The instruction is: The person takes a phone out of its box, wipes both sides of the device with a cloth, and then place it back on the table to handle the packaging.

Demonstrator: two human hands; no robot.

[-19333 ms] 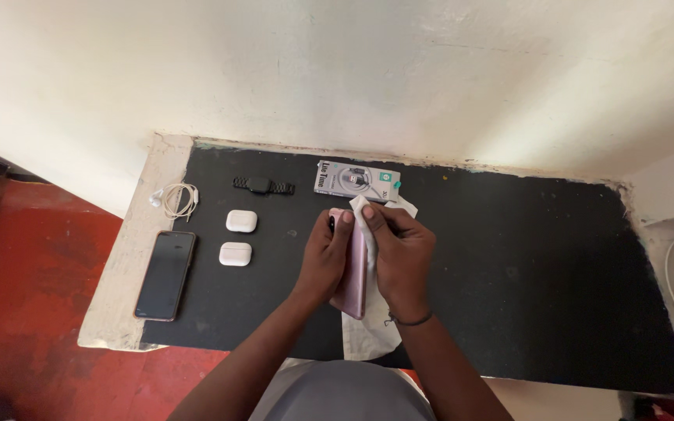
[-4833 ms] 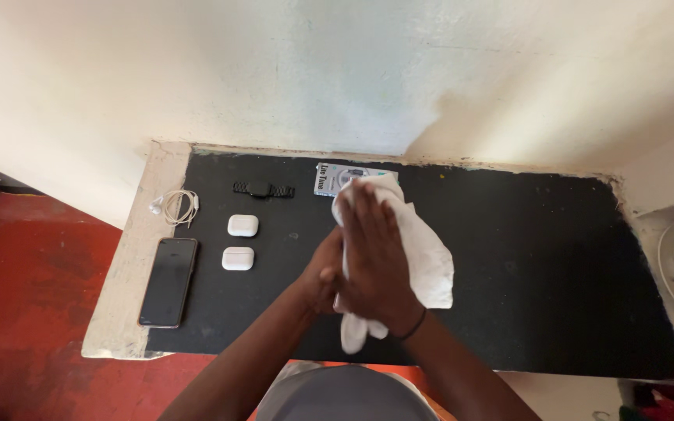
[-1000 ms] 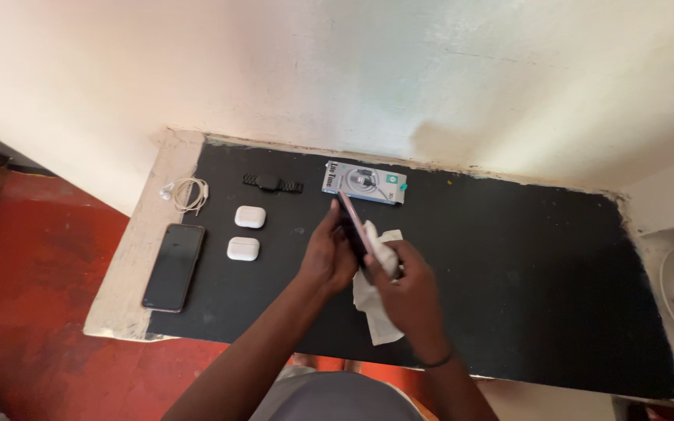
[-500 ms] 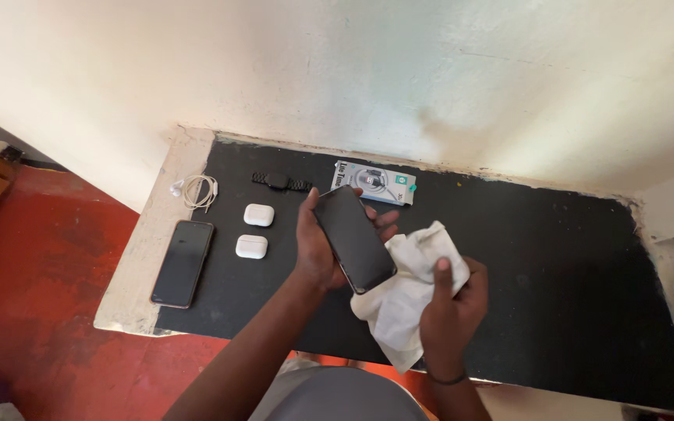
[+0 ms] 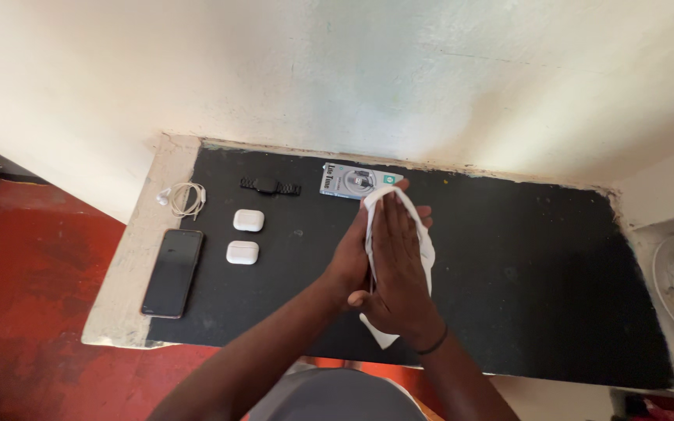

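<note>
Cloth (image 5: 423,242) lies under the flat, extended right hand (image 5: 396,269); left hand (image 5: 350,261) seemingly grasps something hidden beneath.

Bare forearms, a thin black band (image 5: 433,344) on the right wrist, grey clothing (image 5: 341,398).

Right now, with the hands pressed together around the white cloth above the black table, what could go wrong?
1. The left hand and the right hand sandwich the white cloth in the air over the black table top; whatever is pressed inside could slip out and fall.
2. The cloth's loose end hangs near the table's front edge and might snag.
3. A wide wiping stroke could knock the grey packaged box close behind the fingertips.
</note>
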